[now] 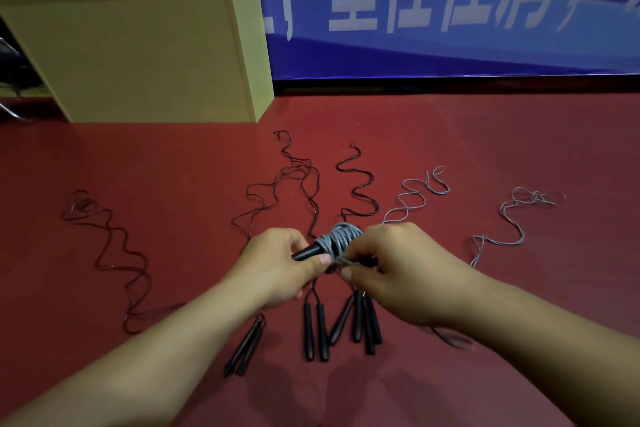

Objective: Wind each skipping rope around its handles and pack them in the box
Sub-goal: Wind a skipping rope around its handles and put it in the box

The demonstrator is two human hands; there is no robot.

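Nearest the camera, two bare forearms are extended over a red floor [485,156].

Handle pairs, black, laid on the floor below the hands: one pair at left [246,348], lying tilted; one pair at centre [314,331], roughly upright in the view; a cluster of several handles just right of centre [363,319], partly hidden under the right hand.

Left hand [277,270]: fingers and thumb are curled round the black handle end of a wound bundle [337,241], which is held above the floor between the two hands. Grey cord is seen coiled many times around the handles.

Right hand [391,263]: the loose grey cord end [341,262] is pinched between thumb and fingers, just beside the bundle.

Unwound ropes, spread on the floor beyond the hands: a dark rope at far left [114,243]; a tangle of dark ropes at centre [294,170]; a single wavy dark rope [360,180]; a grey rope [415,194]; a second grey rope at far right [512,222].

Farther back, at upper left, a tan box-like cabinet [138,48] is stood on the floor. Whether it is the packing box cannot be told.

Behind, a blue banner [450,45] with large white characters is hung along the wall.
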